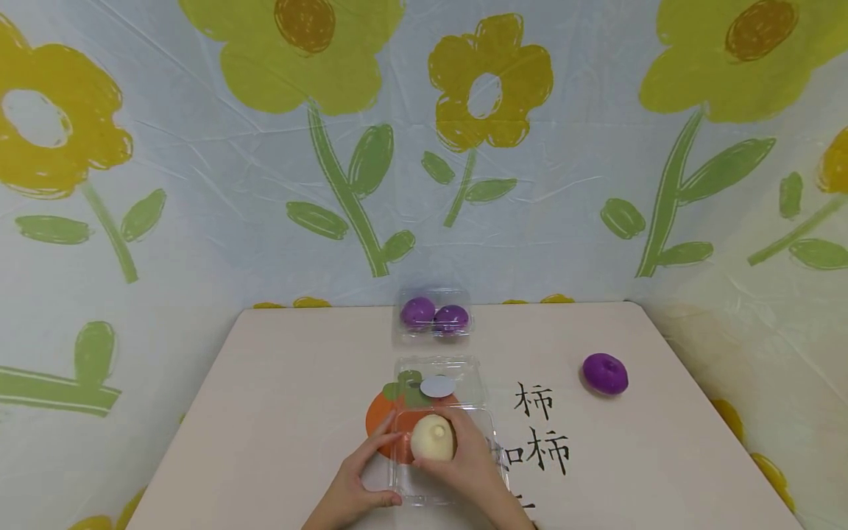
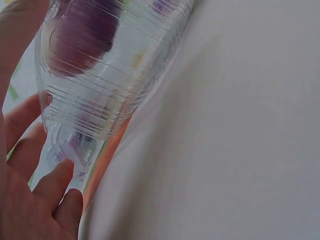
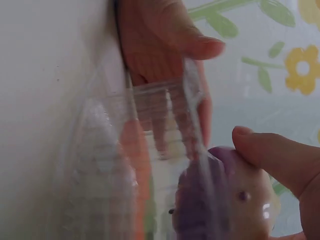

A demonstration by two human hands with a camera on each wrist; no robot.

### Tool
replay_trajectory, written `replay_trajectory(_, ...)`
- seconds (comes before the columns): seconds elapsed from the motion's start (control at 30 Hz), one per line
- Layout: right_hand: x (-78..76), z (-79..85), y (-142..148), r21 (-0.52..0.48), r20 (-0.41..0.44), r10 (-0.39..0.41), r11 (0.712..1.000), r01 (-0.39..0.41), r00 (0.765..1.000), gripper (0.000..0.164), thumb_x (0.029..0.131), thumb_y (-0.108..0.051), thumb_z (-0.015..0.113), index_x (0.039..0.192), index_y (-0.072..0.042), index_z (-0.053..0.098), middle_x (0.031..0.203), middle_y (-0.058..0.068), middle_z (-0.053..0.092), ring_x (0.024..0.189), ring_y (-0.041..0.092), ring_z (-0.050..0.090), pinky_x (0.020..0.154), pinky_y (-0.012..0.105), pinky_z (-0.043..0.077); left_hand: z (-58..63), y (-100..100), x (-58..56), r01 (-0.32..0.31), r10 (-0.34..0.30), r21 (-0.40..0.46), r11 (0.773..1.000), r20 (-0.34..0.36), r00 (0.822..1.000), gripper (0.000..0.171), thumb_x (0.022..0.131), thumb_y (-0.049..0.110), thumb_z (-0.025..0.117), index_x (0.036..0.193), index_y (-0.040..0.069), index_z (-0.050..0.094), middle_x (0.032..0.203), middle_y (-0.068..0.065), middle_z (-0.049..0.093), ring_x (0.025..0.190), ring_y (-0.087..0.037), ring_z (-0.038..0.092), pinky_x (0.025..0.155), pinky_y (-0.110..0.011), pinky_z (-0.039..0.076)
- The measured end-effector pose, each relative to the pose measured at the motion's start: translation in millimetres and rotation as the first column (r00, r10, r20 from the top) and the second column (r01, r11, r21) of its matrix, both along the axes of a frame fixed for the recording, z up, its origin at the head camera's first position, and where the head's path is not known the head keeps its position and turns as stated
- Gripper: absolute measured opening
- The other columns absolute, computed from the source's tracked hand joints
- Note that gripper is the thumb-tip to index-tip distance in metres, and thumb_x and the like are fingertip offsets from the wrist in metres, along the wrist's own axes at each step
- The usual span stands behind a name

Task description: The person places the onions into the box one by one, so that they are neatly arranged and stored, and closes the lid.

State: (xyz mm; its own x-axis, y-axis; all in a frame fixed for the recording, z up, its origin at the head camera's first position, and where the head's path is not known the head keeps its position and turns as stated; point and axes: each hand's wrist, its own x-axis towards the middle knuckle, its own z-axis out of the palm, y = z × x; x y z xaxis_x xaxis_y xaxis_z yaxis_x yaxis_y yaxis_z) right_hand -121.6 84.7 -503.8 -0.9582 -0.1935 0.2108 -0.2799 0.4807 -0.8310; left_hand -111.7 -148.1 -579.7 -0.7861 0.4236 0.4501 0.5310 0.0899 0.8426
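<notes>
In the head view my right hand (image 1: 469, 460) holds a round piece (image 1: 433, 437), cream-coloured with a small nub on top, over an open clear plastic clamshell box (image 1: 424, 492). The right wrist view shows this round piece (image 3: 252, 200) with a purple side as well, with my right thumb (image 3: 277, 155) on it. My left hand (image 1: 354, 478) is beside the box's left edge, fingers spread, fingertips right at the rim. Seen from the left wrist, the ribbed box wall (image 2: 95, 95) stands next to the left fingers (image 2: 55, 185). The box's lid (image 1: 437, 368) is folded back, a white oval sticker (image 1: 438, 386) on it.
Behind the lid a second clear box (image 1: 433, 331) contains two purple round pieces (image 1: 417, 314). Another purple piece (image 1: 605, 374) lies at the table's right. An orange persimmon print (image 1: 379, 419) and black characters (image 1: 546, 449) mark the tabletop (image 1: 285, 397). Flowered cloth (image 1: 563, 191) surrounds it.
</notes>
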Motion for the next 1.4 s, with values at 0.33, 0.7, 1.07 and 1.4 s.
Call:
replay_trajectory(0.33, 0.9, -12.6, -20.7, 0.151, -0.046, -0.034, 0.988, 0.041, 0.998, 0.074, 0.062, -0.038, 0.092, 0.117, -0.007, 0.056, 0.109, 0.000, 0.057, 0.096, 0.020, 0.057, 0.079, 0.038, 0.051, 2.1, 1.5, 1.1, -0.006, 0.006, -0.006, 1.000, 0.044, 0.999, 0.086, 0.067, 0.009, 0.090, 0.143, 0.007, 0.049, 0.161, -0.020, 0.023, 0.149, -0.029, 0.021, 0.116, -0.018, 0.018)
replay_trajectory(0.7, 3.5, -16.3, -21.3, 0.207, -0.027, -0.010, 0.978, 0.016, 1.000, 0.075, 0.066, -0.049, 0.088, 0.120, -0.009, 0.055, 0.112, 0.001, 0.055, 0.097, 0.019, 0.056, 0.081, 0.038, 0.052, 2.6, 1.6, 1.4, -0.024, 0.024, -0.024, 0.999, -0.001, 1.000, 0.092, 0.067, 0.011, 0.091, 0.146, 0.002, 0.044, 0.160, -0.022, 0.025, 0.149, -0.030, 0.022, 0.116, -0.018, 0.019)
replay_trajectory(1.07, 12.0, -0.2, -7.1, 0.238, 0.095, 0.073, 0.967, -0.093, 0.993, 0.084, 0.069, -0.035, 0.087, 0.135, -0.003, 0.047, 0.125, 0.013, 0.054, 0.108, 0.030, 0.058, 0.089, 0.054, 0.052, -1.0, -0.6, -0.2, -0.093, 0.076, -0.121, 0.988, -0.136, 0.988, 0.099, 0.070, 0.026, 0.090, 0.150, -0.001, 0.038, 0.158, -0.021, 0.029, 0.147, -0.040, 0.021, 0.119, -0.018, 0.009)
replay_trajectory(1.4, 8.8, -7.2, -12.0, 0.229, 0.011, 0.025, 0.973, -0.027, 1.000, 0.074, 0.068, -0.026, 0.087, 0.127, -0.002, 0.051, 0.118, 0.009, 0.057, 0.103, 0.028, 0.059, 0.087, 0.049, 0.053, -2.2, -1.0, -1.0, -0.120, 0.096, -0.145, 0.982, -0.163, 0.982, 0.100, 0.068, 0.027, 0.091, 0.149, -0.001, 0.040, 0.157, -0.020, 0.032, 0.147, -0.041, 0.021, 0.120, -0.020, 0.007)
